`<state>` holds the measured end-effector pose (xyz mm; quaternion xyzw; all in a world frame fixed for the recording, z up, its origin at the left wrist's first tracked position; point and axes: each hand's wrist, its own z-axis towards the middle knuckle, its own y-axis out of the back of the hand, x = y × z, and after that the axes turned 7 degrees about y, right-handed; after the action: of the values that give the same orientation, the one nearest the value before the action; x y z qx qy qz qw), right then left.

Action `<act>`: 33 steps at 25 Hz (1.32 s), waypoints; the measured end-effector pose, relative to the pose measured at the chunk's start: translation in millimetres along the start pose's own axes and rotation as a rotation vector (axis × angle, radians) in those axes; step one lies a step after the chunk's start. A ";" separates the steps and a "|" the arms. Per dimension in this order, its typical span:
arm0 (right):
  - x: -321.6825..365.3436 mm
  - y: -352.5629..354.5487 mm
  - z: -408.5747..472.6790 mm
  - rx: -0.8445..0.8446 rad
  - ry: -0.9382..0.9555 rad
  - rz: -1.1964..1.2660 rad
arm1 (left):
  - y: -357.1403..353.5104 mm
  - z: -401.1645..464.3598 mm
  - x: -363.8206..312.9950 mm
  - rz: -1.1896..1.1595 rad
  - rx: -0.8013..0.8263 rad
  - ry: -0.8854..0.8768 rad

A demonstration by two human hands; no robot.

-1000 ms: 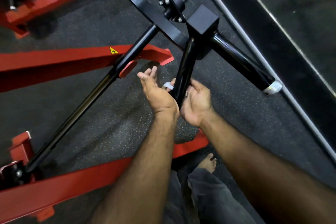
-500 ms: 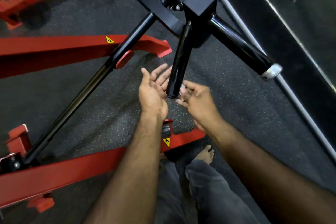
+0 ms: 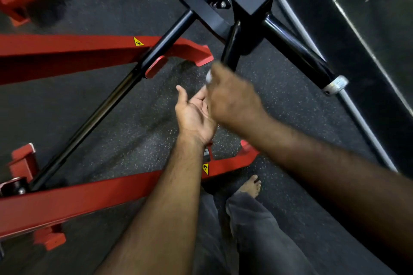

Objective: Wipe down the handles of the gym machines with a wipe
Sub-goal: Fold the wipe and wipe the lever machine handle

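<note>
Dark speckled rubber flooring [image 3: 111, 123] runs under everything, w/ red machine frames [image 3: 67, 56] crossing it on your left and a long black rod [image 3: 105, 105] slanting between them. Your right hand [image 3: 232, 98] is raised in front of the lower black handle [image 3: 232, 49] — it's motion-blurred, seen from the back, fingers curled in a loose fist. A small white wipe [image 3: 209, 77] shows at the far-left edge of those curled fingers, apparently pinched there; the grip itself is hidden behind the knuckles, so exactly how it's held can't be told. The handle's bottom end sits just beyond your right fingertips; whether wipe and handle touch can't be told through the blur.

Your left hand [image 3: 194, 114] is palm-up just below and left of the right one, fingers relaxed and fairly straight, thumb sticking out to the left, holding nothing. Its fingertips disappear under the right hand.

Off to the right of your right knuckles, a second black handle [image 3: 297, 53] angles down to a silver end cap [image 3: 335, 85]. Below your wrists — grey trousers [image 3: 250, 230] and one bare foot [image 3: 251, 186] on the floor.
</note>
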<state>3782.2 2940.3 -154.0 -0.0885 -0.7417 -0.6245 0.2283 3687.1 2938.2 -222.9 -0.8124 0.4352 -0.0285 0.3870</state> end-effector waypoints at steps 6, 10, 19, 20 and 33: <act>-32.4 0.6 14.0 -0.047 0.171 -0.203 | 1.2 -1.4 -0.4 0.000 0.001 -0.007; -19.0 12.1 15.3 -0.183 -0.014 -0.086 | 2.9 -0.3 -3.1 0.056 0.023 -0.012; -35.4 28.6 40.8 -0.388 -0.037 -0.235 | -24.5 -5.9 -12.1 0.494 -0.202 -0.226; -25.3 18.8 32.2 -0.380 -0.045 -0.140 | -29.0 -7.8 -15.7 0.501 -0.211 -0.257; -65.2 -0.7 70.3 -0.448 -0.730 2.100 | -50.9 0.7 -1.0 0.715 -0.124 -0.494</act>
<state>3823.3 3018.2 -192.1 -0.8828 -0.1943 -0.1798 0.3881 3721.5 2955.7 -189.8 -0.6147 0.5845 0.3287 0.4154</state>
